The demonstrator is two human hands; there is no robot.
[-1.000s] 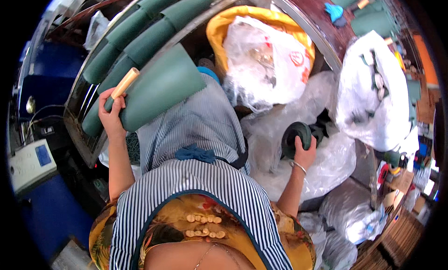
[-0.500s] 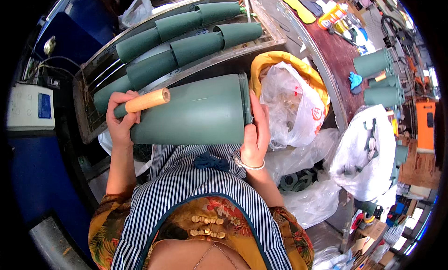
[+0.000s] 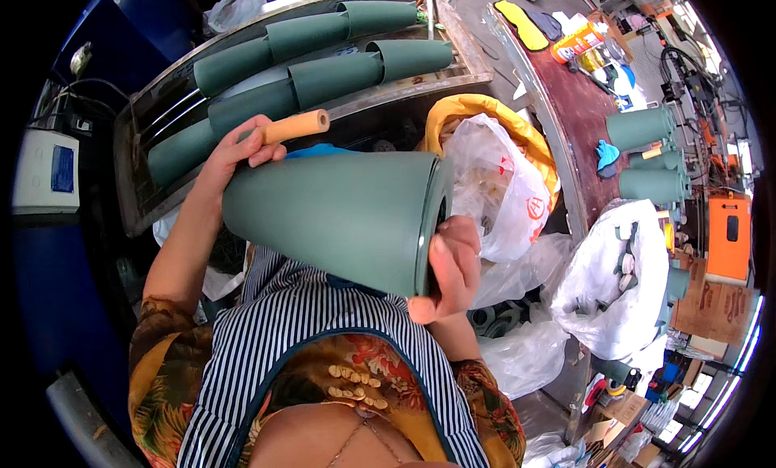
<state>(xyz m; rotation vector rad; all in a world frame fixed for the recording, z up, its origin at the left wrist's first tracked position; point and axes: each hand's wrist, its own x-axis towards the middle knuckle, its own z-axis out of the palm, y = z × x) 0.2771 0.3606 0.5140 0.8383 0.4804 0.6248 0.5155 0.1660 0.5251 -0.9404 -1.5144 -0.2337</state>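
A dark green tapered container (image 3: 335, 217) lies sideways in front of my chest, its wide ringed end to the right. My left hand (image 3: 242, 149) is closed round the base of a pale wooden handle (image 3: 297, 127) beside the container's narrower end. How the handle joins the container is hidden by my fingers. At the wide end, my right hand (image 3: 451, 266) grips the rim, thumb on the edge and fingers over the end face. Something blue (image 3: 319, 150) shows just behind the container.
Beyond my hands, a wooden crate (image 3: 465, 73) holds two rows of green tapered shells (image 3: 335, 72). A yellow-rimmed bag (image 3: 457, 108) lined with plastic stands to the right. Farther right are a dark red bench (image 3: 558, 88) with green containers (image 3: 647, 185) and a white bag (image 3: 602, 306).
The container has tilted, its wide end swinging down and nearer me so its end face shows. My left hand has risen with the handle; my right hand has shifted lower on the rim.
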